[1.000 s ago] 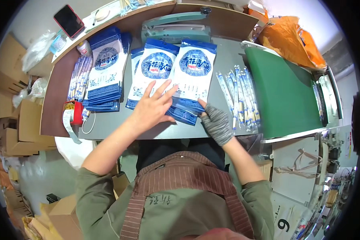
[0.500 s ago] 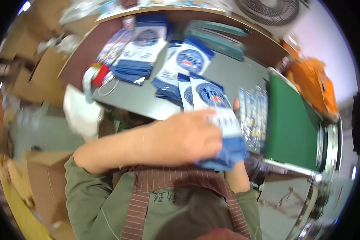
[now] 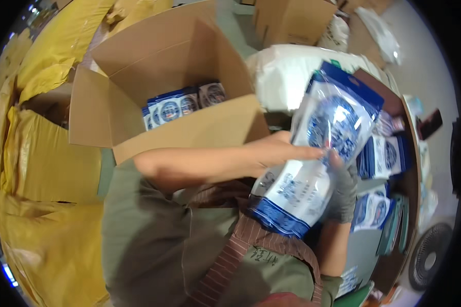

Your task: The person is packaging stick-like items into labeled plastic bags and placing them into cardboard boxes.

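I hold blue-and-white plastic packets (image 3: 305, 192) in front of my chest, tilted, with the glossy printed face up. More than one seems to be in the stack, as another edge peeks out beside the lower left. My left hand (image 3: 279, 153) grips the stack's left side, its thumb lying across the front. At the right side my right hand (image 3: 341, 189), in a grey glove, is closed round the edge with its thumb on the front. To the left an open cardboard carton (image 3: 184, 135) contains several similar packets (image 3: 171, 108), standing in a row.
Yellow wrapped bundles (image 3: 51, 153) line the left side. Behind the carton stand a white sack (image 3: 276, 77) and another cardboard box (image 3: 292, 23). On the right, a table holds packet stacks (image 3: 386, 156) and green trays (image 3: 394, 225); a round fan (image 3: 430, 256) is beyond it.
I have turned left from the table toward the open carton. The packets came along in my hands and are now raised before my chest, with my left hand on their left side.
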Demonstrator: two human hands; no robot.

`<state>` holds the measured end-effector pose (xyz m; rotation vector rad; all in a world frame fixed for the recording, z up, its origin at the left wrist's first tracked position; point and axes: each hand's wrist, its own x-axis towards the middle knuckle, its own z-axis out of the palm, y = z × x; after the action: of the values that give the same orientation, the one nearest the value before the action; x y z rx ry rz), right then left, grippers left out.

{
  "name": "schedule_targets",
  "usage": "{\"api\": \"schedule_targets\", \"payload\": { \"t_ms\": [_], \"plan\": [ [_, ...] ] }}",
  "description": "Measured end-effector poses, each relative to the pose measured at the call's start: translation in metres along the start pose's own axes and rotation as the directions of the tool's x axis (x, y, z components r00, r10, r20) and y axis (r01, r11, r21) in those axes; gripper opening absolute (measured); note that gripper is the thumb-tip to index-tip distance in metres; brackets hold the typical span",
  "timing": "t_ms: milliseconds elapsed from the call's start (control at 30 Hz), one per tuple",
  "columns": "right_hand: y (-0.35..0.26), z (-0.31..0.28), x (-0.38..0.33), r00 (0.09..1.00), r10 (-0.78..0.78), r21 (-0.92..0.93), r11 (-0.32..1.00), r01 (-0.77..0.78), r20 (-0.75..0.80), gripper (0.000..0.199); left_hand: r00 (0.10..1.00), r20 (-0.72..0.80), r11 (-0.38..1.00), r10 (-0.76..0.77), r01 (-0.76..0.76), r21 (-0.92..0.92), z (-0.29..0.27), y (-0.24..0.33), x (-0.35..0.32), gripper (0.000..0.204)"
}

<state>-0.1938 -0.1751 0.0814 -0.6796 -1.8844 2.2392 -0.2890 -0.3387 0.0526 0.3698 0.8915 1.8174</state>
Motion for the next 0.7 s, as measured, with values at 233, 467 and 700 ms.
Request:
{"api": "schedule_targets", "payload": {
  "t_ms": [233, 467, 700],
  "plan": [
    [0.009, 0.172, 0.128, 0.843, -0.089, -0.244, 0.936, 0.253, 0.531, 0.063, 0.837, -0.489, 0.966, 0.246, -0.170, 0.195, -0.135, 0.099, -0.084, 0.041],
    [0.007, 0.129, 0.194, 0.865, -0.284, 0.061, 0.957, 0.285, 0.414, 0.074, 0.574, -0.819, 0.939, 0.023, -0.293, -0.178, -0.381, 0.072, -0.195, 0.041],
    [0.053, 0.011, 0.216, 0.990, -0.128, -0.045, 0.991, 0.126, -0.056, 0.078, 0.386, -0.879, 0.957, -0.280, 0.043, -0.286, -0.541, -0.030, -0.225, 0.045]
  ]
}}
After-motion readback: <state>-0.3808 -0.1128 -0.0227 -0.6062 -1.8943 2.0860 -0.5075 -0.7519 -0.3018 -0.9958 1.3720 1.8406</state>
